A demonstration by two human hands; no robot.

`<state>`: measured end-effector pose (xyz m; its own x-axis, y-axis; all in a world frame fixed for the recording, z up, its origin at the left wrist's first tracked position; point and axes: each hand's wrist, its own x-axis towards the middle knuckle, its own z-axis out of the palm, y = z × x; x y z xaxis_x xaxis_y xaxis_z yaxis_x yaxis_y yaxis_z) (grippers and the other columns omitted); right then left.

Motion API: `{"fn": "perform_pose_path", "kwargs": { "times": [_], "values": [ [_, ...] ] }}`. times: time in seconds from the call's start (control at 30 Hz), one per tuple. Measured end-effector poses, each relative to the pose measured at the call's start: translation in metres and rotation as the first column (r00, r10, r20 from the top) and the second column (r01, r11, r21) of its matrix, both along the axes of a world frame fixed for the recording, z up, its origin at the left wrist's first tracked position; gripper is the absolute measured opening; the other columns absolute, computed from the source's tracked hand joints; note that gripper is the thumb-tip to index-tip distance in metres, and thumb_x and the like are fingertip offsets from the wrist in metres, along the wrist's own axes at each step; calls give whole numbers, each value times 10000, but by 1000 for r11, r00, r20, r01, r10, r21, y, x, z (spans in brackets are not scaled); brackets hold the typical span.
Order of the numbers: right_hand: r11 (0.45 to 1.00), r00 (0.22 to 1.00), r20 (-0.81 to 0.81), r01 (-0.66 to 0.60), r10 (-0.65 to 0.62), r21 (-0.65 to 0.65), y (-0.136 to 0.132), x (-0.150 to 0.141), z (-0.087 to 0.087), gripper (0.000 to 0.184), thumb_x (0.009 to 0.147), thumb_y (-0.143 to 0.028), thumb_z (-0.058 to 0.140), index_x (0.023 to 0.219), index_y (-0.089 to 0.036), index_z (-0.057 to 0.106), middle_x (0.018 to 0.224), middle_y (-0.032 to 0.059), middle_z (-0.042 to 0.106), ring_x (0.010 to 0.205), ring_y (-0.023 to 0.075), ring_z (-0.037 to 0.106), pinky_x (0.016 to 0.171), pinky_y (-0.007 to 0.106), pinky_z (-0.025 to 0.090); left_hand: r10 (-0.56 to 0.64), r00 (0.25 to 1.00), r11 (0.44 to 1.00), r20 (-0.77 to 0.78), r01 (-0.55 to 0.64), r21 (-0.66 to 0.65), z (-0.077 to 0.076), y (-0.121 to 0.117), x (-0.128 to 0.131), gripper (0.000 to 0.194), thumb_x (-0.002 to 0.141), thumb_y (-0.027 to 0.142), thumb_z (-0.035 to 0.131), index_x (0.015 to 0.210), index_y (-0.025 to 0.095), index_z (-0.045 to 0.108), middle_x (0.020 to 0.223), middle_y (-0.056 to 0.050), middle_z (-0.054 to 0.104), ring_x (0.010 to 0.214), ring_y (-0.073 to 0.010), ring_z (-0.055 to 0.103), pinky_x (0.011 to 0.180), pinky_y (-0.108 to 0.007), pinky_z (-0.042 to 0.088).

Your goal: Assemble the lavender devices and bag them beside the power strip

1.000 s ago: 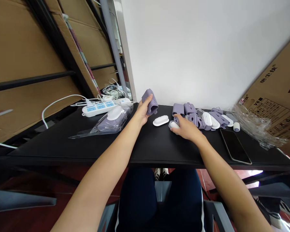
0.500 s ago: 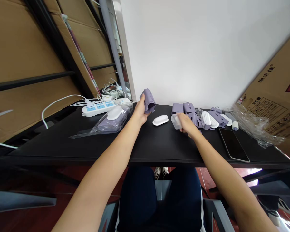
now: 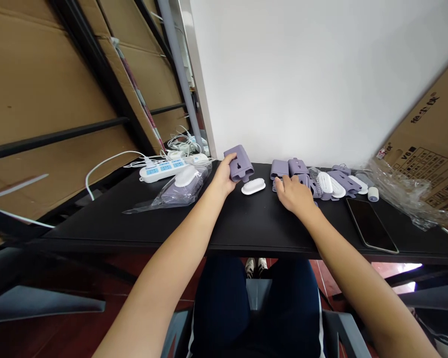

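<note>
Passage along desk front edge (image 3: 134, 239); purple cases (image 3: 280, 169), brushes (image 3: 325, 182) block rear.

On the desk (image 3: 179, 226), a power strip (image 3: 168, 170) lies at the left, behind a bagged brush (image 3: 175, 195); a loose brush (image 3: 253, 186) sits mid-desk; a pile of parts (image 3: 313, 183) lies right of it; a phone (image 3: 371, 224) lies furthest right, before a roll (image 3: 373, 194); a wall (image 3: 302, 74) stands behind.

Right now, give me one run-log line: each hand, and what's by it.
left hand: holds lilac plastic slotted case | right hand: at lilac plastic parts, grip unclear | between hands: white oval bristle brush
</note>
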<state>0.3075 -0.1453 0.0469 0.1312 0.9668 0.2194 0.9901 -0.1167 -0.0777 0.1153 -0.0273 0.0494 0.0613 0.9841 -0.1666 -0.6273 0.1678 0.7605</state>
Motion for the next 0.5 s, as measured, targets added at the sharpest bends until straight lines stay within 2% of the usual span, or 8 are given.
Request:
{"fn": "perform_pose_path", "kwargs": {
  "times": [0.13,0.23,0.3,0.37,0.43,0.5],
  "values": [
    [997,995,-61,80,-80,-14,1,8,3,471,1063,-383,334,1354,-114,589,1279,246,617,1053,381,702,894,486,525,-11,999,999,32,10,34,0,-1,1,204,901,293,714,1063,180,663,862,-25,738,725,-173,715,691,-316,613],
    [996,987,-135,84,-82,6,-3,9,6,491,1056,-409,313,1335,-126,601,1265,250,605,1044,400,693,898,517,516,-21,999,999,27,20,42,-1,0,3,238,885,316,741,1064,178,664,895,-41,741,750,-182,722,728,-339,626],
    [996,979,-188,83,-76,26,-5,11,9,492,1049,-411,309,1319,-127,607,1272,256,592,1033,400,687,898,524,508,-18,1000,998,-9,18,55,-2,0,4,273,870,336,758,1070,181,659,915,-50,741,771,-191,725,745,-353,628],
    [992,963,-267,76,-47,99,-2,14,13,468,1044,-406,316,1293,-147,617,1278,238,593,1054,379,674,916,511,504,42,993,989,-111,-26,147,-2,-2,4,321,838,330,786,1097,200,647,984,-54,748,847,-202,736,798,-359,624],
    [968,917,-394,38,65,248,7,17,20,433,1040,-429,343,1235,-180,639,1247,188,628,1111,337,648,962,476,499,192,940,926,-282,-78,371,-2,-6,3,376,806,311,816,1130,228,643,1097,-49,749,994,-212,734,905,-348,596],
    [910,793,-555,0,253,415,21,20,29,392,1012,-476,429,1185,-200,648,1175,127,671,1124,280,635,976,419,508,395,790,788,-468,-29,615,-1,-12,2,428,805,301,819,1194,249,646,1183,-40,743,1111,-221,708,1001,-342,550]
  ]
}}
